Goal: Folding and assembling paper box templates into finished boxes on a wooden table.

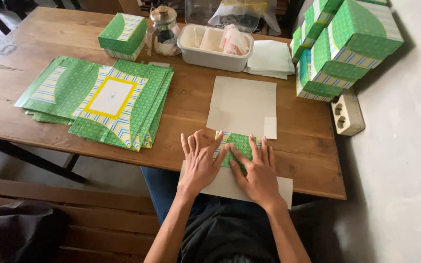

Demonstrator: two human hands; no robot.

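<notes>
Your left hand (201,160) and right hand (256,170) lie flat, fingers spread, pressing a green folded flap (237,148) of the unfolded cardboard sheet (242,104) at the table's (181,131) near edge; the sheet's long axis runs away from you; flat green blanks (103,100) lie left, a white tub (214,48) beyond, finished boxes (342,46) at the far right corner.

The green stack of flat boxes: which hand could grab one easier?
Probably the left hand: the green stack lies on its side of the table. The right hand would have to cross over it.
</notes>
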